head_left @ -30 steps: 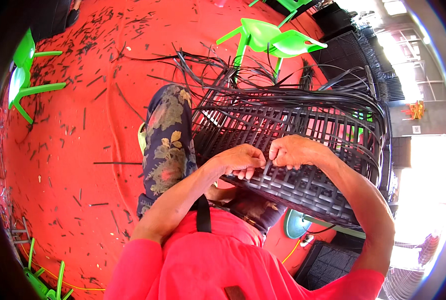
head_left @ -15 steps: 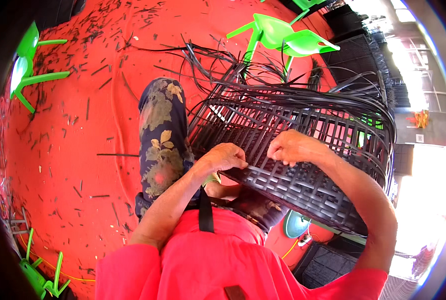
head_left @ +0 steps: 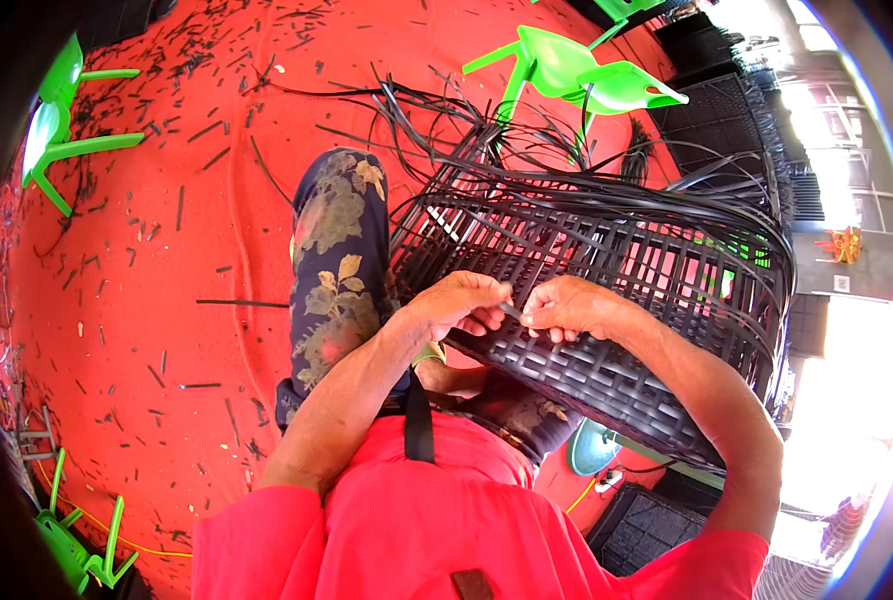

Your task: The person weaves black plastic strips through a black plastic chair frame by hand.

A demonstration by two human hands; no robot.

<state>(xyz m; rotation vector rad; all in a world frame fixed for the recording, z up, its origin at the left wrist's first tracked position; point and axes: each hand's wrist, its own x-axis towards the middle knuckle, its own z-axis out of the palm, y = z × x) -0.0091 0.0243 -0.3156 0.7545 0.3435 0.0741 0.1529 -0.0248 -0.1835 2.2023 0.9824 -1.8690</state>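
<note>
We see both hands close together over the near left part of a black woven frame (head_left: pixel 616 385), which lies in front of us and slopes away to our right. Our left hand (head_left: pixel 458 303) has its fingers curled and its thumb and forefinger drawn together, pinching a short, dark length of black strip (head_left: pixel 509 311). Our right hand (head_left: pixel 571 305), just beside it, pinches the same piece from the other side, so the strip bridges the narrow gap between our fingertips. The tightly woven band of the frame runs below and to the right of our right hand, while the open lattice spreads beyond both hands. Past that, a bundle of loose black strands (head_left: pixel 616 187) sweeps along the far edge, with a green chair (head_left: pixel 606 85) behind it. To our left, beside our patterned trouser leg (head_left: pixel 331 270), dark scraps lie scattered over the red floor (head_left: pixel 191 430).
</note>
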